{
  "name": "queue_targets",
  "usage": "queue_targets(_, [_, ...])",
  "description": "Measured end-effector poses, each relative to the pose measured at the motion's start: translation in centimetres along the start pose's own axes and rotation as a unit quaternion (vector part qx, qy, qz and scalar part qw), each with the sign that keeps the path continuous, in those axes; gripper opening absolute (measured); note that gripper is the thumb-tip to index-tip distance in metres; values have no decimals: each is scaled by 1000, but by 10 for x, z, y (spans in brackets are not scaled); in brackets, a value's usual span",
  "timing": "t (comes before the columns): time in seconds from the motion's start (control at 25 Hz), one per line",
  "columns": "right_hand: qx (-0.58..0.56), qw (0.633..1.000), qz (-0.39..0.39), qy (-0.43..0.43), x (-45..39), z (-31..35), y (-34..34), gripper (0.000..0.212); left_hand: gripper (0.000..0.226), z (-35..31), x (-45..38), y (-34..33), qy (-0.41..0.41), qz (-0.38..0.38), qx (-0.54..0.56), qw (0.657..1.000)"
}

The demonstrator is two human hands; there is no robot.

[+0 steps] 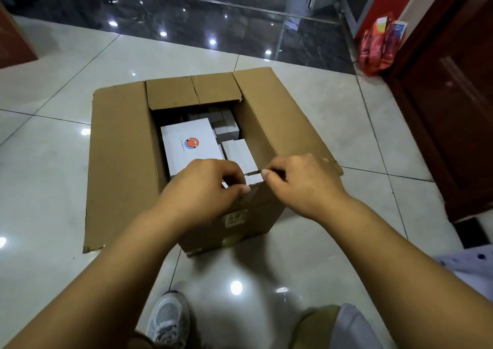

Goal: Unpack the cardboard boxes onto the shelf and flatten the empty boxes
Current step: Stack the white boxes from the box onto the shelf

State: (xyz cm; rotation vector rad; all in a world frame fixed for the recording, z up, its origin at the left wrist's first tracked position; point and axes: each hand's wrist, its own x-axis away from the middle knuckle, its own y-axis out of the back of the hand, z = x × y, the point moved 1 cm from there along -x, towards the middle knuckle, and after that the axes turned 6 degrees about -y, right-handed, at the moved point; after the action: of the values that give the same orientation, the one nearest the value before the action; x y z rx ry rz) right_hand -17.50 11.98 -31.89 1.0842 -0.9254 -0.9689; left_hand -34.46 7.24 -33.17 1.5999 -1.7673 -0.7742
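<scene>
An open brown cardboard box [125, 145] stands on the tiled floor with its flaps spread out. Inside lie several white cartons; the largest white carton [190, 140] bears a red and blue round logo. At the box's near edge my left hand [205, 185] and my right hand [301, 180] both pinch a small white carton [253, 179], one at each end. Most of that small carton is hidden behind my fingers. No shelf is in view.
Red snack packets [378, 47] lean against the wall at the far right, beside a dark wooden door [448, 95]. A dark glossy floor strip [186, 20] runs behind the box. My shoe [168, 319] stands on the pale tiles just below the box.
</scene>
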Motion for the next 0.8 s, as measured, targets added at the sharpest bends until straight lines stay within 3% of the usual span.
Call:
queue_targets(0.16, [-5, 987, 163, 8, 15, -8, 2, 32, 8, -3, 10, -3, -27, 128, 10, 991])
queue_targets(0.24, [34, 980, 195, 12, 15, -11, -9, 38, 12, 0, 11, -12, -34, 177, -26, 983])
queue_targets(0.36, [80, 976, 200, 27, 10, -15, -35, 44, 26, 13, 8, -28, -18, 204, -79, 976])
queue_targets(0.6, [113, 976, 181, 38, -1, -20, -86, 65, 48, 51, -3, -56, 17, 169, -147, 974])
queue_targets(0.68, [118, 973, 197, 36, -5, -21, -97, 68, 39, 62, -7, -67, 18, 190, -163, 968])
queue_targets(0.8, [100, 980, 167, 29, -11, -22, -103, 55, 21, 71, -9, -78, 1, 205, -197, 959])
